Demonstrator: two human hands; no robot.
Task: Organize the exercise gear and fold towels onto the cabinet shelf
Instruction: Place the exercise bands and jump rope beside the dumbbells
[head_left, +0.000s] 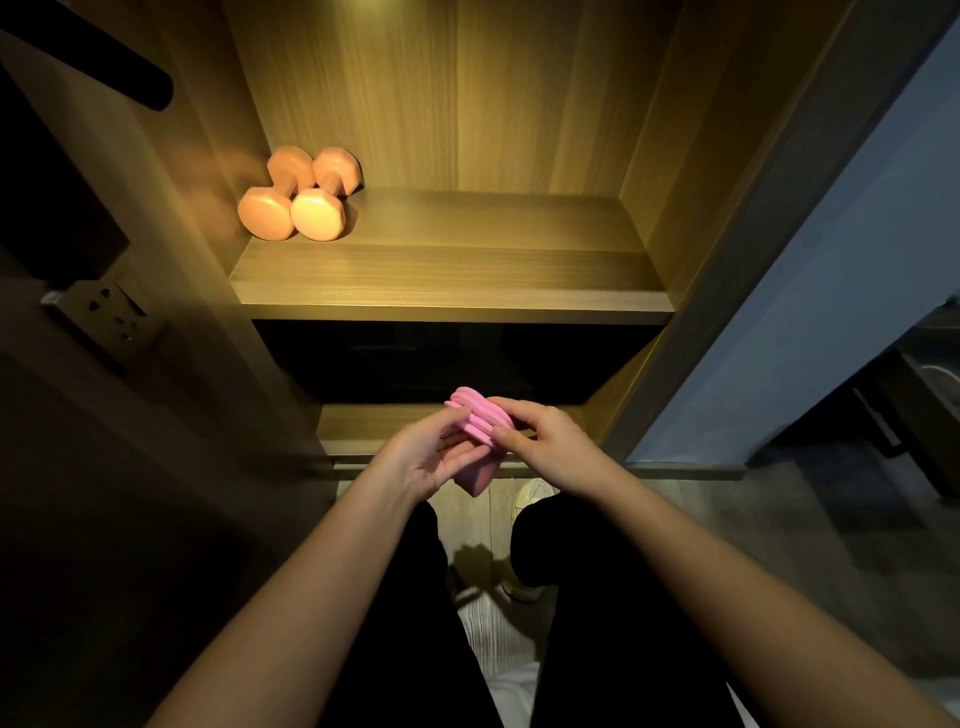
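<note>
Gripping a folded pink band (475, 422), your left hand (431, 457) and right hand (545, 441) clamp it; two dumbbells (298, 195) sit at the shelf's (467, 280) back-left corner.

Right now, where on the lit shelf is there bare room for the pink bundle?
The shelf is bare from the dumbbells across to the right wall, front to back. Only the back-left corner is crowded. Both hands, left hand and right hand, hold the pink bundle.

Warm light from above on shelf (452, 270); surroundings dim, lower compartment black; wide-angle bending at edges.

No legible text — none anywhere
</note>
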